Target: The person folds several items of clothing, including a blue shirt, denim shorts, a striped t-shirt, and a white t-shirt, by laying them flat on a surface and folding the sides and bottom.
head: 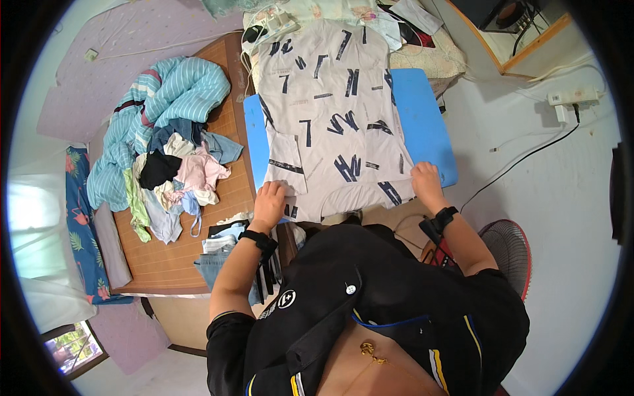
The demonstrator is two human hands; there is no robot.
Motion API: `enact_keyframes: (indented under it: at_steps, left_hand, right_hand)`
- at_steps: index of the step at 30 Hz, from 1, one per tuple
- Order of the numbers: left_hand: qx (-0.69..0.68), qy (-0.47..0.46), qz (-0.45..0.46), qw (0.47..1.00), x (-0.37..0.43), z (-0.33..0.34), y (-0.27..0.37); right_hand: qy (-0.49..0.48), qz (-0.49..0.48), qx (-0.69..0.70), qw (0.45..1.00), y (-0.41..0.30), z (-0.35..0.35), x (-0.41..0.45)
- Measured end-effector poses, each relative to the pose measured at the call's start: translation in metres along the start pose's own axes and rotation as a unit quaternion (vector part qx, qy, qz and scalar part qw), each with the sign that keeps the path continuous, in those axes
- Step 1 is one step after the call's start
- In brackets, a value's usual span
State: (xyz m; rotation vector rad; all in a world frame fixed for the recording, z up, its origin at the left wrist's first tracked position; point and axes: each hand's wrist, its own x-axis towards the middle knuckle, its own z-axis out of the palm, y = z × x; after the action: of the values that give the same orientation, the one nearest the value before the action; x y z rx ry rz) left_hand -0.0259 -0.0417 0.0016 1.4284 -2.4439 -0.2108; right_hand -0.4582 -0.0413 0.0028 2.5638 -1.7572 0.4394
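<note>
A white T-shirt with dark printed strokes point(322, 109) lies spread over a blue tabletop point(426, 114), its neckline toward me and its far end reaching beyond the table's back edge. At the shirt's near left corner, my left hand point(271, 200) holds the fabric beside the left sleeve, which is folded inward over the body. My right hand point(427, 182) grips the near right corner at the shoulder, by the table's right part. Both hands have their fingers closed on cloth; the fingertips are partly hidden by it.
Left of the table, a bed with a brown mat point(183, 265) bears a striped blue quilt point(183, 94) and a loose heap of clothes point(173, 183). A stack of folded clothes point(223, 247) sits by my left forearm. At the right stand a fan point(507, 252) and a wall-side power strip point(572, 96).
</note>
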Motion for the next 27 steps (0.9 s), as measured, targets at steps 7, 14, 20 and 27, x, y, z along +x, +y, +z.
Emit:
enact_keyframes:
  at_steps: [7, 14, 20, 27]
  left_hand:
    - [-0.007, 0.0, -0.011, 1.0, -0.012, 0.0, -0.004]
    - [-0.011, -0.029, -0.018, 0.999, -0.009, -0.003, 0.001]
    - [0.015, -0.003, -0.006, 1.0, -0.003, -0.004, 0.008]
    - [-0.008, -0.014, -0.042, 0.999, -0.011, -0.004, 0.002]
  right_hand:
    - [-0.027, 0.061, -0.055, 0.996, 0.036, -0.002, -0.029]
    - [-0.108, 0.162, 0.005, 0.981, 0.024, -0.026, 0.011]
    - [0.021, 0.038, 0.069, 0.997, 0.01, -0.004, 0.095]
    - [-0.131, 0.053, 0.018, 0.99, 0.059, 0.036, 0.115]
